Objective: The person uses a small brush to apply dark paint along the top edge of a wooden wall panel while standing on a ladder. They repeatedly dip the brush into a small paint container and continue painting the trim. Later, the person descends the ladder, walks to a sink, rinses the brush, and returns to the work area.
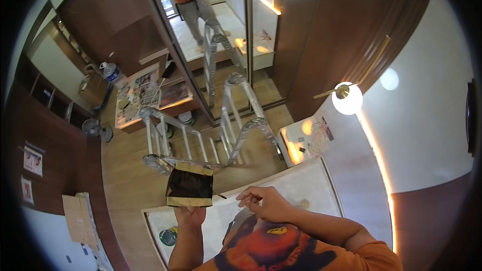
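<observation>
My left hand [190, 215] is closed around the underside of a small square container [190, 185]. Dark brown shows across its middle, and tan bands run along its upper and lower edges. A thin dark stick [220, 196] pokes out at its right side; what it belongs to is hidden. My right hand [263, 204] hovers before my chest, right of the container and apart from it. Its fingers are loosely bent and spaced apart, with nothing visible in them.
A folded-out aluminium ladder [228, 140] stands on the wood floor ahead. Behind it are a cluttered desk [131, 126] and a mirrored wardrobe [188, 45]. A pale platform [316, 183] lies below me, with a green-and-yellow can [168, 237] on it. A globe lamp [347, 99] juts from the right wall.
</observation>
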`<state>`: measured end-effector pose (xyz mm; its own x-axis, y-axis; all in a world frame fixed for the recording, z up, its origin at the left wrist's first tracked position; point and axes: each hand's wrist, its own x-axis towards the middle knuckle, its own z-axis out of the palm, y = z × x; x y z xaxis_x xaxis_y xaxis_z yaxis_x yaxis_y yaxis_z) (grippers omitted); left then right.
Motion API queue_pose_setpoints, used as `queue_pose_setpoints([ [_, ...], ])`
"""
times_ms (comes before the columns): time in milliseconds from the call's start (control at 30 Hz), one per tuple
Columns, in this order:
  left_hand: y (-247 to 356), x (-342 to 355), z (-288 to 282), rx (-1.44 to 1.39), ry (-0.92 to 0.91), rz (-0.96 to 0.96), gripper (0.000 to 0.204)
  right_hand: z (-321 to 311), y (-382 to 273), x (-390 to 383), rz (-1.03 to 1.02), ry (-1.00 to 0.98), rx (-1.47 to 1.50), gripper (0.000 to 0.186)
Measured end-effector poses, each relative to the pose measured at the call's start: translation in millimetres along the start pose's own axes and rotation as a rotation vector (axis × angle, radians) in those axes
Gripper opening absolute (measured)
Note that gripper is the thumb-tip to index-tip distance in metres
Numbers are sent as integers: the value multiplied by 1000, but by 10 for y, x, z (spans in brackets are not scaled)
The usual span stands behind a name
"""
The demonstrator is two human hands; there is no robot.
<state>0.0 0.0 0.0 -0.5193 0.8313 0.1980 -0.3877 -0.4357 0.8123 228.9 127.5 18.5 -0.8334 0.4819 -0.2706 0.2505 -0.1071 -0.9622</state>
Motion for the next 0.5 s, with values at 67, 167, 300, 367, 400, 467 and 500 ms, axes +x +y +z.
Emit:
queue_pose_setpoints([
  [67, 75, 52, -41, -61, 0, 19, 90, -72, -20, 15, 70, -38, 58, 32],
  [167, 107, 161, 30, 26, 155, 25, 91, -211, 26, 47, 60, -22, -27, 32],
  [300, -11, 433, 276, -33, 76, 75, 93, -514, 213, -111, 41, 86, -81, 32],
  [367, -66, 566, 427, 42, 73, 75, 93, -678, 345, -152, 52, 171, -44, 33],
  [400, -96, 635, 506, 52, 55, 91, 93, -798, 424, -147, 35, 208, -33, 32],
  [467, -170, 830, 627, 73, 25, 156, 93, -1065, 626, -106, 28, 272, -8, 30],
  [500, -217, 929, 690, 79, 15, 204, 92, -1204, 732, -69, 28, 314, -8, 29],
])
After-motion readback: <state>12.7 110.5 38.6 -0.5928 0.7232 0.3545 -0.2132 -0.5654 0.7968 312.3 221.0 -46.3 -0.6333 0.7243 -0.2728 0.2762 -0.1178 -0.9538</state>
